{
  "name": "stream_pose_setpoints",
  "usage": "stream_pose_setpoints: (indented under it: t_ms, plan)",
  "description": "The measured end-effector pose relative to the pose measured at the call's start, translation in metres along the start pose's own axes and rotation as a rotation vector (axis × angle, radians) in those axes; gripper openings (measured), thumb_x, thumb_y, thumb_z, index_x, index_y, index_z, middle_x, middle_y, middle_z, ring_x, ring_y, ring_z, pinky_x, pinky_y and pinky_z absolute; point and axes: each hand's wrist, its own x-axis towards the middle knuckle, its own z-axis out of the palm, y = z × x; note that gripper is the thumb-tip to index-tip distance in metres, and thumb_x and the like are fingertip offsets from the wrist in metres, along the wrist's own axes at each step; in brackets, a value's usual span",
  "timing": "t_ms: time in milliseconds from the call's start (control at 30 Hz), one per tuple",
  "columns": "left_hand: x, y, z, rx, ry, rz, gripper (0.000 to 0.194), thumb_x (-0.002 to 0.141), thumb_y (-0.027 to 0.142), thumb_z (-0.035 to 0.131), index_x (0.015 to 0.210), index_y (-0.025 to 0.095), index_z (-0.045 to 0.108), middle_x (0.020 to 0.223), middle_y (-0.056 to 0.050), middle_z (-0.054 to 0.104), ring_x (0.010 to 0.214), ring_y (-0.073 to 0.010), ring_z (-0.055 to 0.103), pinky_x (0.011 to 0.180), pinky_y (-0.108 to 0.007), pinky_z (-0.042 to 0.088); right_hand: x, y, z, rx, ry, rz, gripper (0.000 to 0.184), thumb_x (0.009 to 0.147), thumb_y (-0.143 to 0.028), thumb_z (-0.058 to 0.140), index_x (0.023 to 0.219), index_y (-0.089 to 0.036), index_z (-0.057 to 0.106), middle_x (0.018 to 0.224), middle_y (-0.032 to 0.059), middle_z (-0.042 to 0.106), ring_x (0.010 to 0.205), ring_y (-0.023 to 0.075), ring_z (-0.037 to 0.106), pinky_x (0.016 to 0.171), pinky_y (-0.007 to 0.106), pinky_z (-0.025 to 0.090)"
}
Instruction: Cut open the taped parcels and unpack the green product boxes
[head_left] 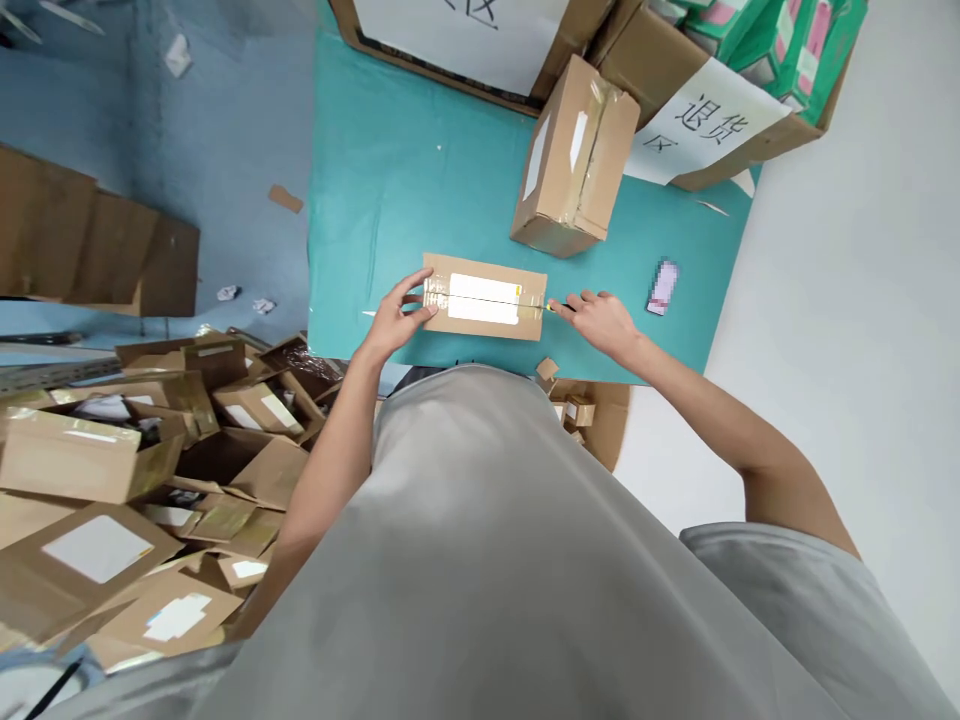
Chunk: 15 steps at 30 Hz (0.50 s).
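Cardboard box [484,298], one, white label on top: lies on green desk [405,190], between two hands. Left hand [391,320]: fingers parted, tips resting on box's left end. Right hand [600,322]: fingers closed round small yellow-tipped tool [551,307], just beside box's right end. Larger carton [574,165]: farther back, near box.

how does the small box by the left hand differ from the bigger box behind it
The small box is slim, the bigger box bulkier. The small box lies nearly crosswise, the bigger box at a slant. The left hand touches the small box; no hand is on the bigger box. Both are brown, taped cardboard with white labels.
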Motion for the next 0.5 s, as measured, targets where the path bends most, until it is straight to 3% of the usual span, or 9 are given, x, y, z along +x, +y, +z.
stream_pose_setpoints:
  t_ms: [200, 333, 433, 500]
  plan:
    - [-0.002, 0.006, 0.002, 0.024, 0.04, 0.009, 0.096, 0.084, 0.08, 0.083, 0.161, 0.025, 0.064, 0.166, -0.017, 0.063, 0.149, -0.0405, 0.063, 0.124, -0.058, 0.056, -0.008, 0.032, 0.044, 0.224, 0.14, 0.02, 0.055, 0.114, -0.016, 0.043, 0.162, -0.028, 0.067, 0.126, 0.0147, 0.081, 0.108, 0.029, 0.066, 0.087, 0.039, 0.047]
    - [-0.013, 0.008, -0.002, 0.029, 0.122, -0.032, 0.101, 0.087, 0.085, 0.077, 0.168, 0.027, 0.057, 0.167, -0.019, 0.062, 0.151, -0.0399, 0.063, 0.123, -0.059, 0.056, -0.02, 0.056, 0.096, 0.618, 0.401, 0.249, 0.045, 0.111, -0.035, 0.059, 0.153, -0.025, 0.074, 0.123, 0.0134, 0.081, 0.11, 0.03, 0.07, 0.095, 0.04, 0.054]
    - [-0.024, 0.007, -0.009, 0.094, 0.203, -0.03, 0.101, 0.092, 0.087, 0.07, 0.172, 0.03, 0.051, 0.171, -0.018, 0.059, 0.157, -0.0372, 0.059, 0.124, -0.059, 0.055, -0.004, 0.039, 0.137, 1.052, 0.648, 0.513, 0.049, 0.098, -0.052, 0.076, 0.135, -0.02, 0.08, 0.115, 0.0098, 0.081, 0.106, 0.029, 0.072, 0.095, 0.04, 0.057]
    - [-0.027, 0.005, -0.016, 0.13, 0.263, -0.033, 0.099, 0.093, 0.089, 0.067, 0.171, 0.029, 0.053, 0.171, -0.018, 0.059, 0.159, -0.0359, 0.058, 0.127, -0.058, 0.053, 0.021, 0.007, 0.156, 1.341, 0.641, 0.628, 0.053, 0.088, -0.064, 0.082, 0.112, -0.018, 0.081, 0.089, 0.0027, 0.075, 0.084, 0.0232, 0.068, 0.079, 0.035, 0.057]
